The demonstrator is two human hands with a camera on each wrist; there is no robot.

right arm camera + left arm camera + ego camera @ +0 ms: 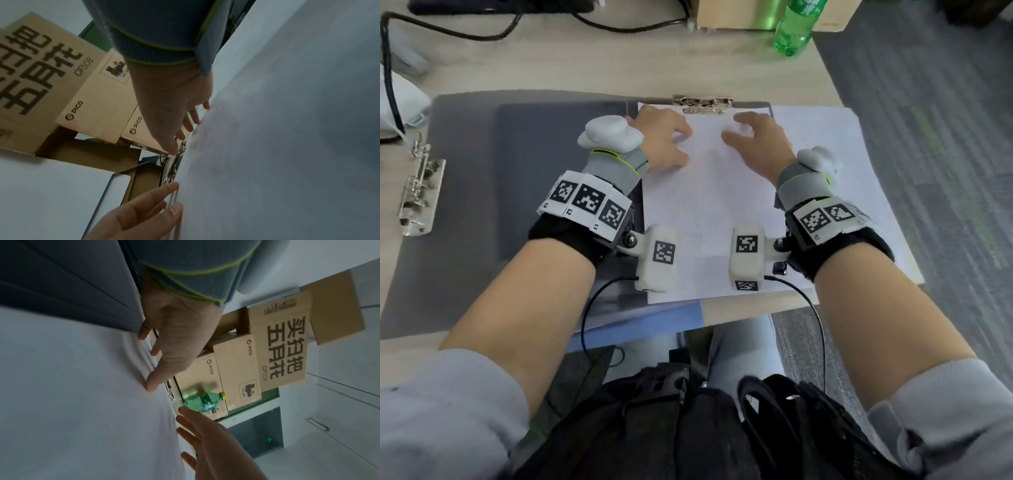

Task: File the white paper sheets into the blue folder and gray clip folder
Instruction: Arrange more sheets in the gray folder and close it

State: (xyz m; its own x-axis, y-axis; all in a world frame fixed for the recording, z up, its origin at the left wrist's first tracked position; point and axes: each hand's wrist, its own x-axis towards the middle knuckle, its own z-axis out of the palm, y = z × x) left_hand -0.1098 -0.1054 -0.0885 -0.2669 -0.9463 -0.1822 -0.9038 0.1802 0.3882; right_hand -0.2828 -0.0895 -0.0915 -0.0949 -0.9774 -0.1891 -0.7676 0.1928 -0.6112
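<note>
The gray clip folder point(465, 205) lies open on the desk. On its right half a white paper sheet point(709, 212) sits with its top edge at the metal clip point(702, 102). A second white sheet point(859, 178) sticks out to the right underneath. The blue folder point(640, 322) shows only as a strip below the gray one. My left hand point(667, 140) and right hand point(753, 137) both rest on the top sheet just below the clip, fingers spread. In the left wrist view the left fingertips point(151, 386) press the paper point(72, 386). In the right wrist view the right fingers point(174, 146) reach toward the clip point(176, 162).
A second metal clip point(417, 192) sits at the gray folder's left edge. A green bottle point(794, 27) and cardboard boxes point(236, 369) stand at the back right. Black cables point(482, 31) run across the back of the desk. The desk's right edge drops to carpet point(945, 171).
</note>
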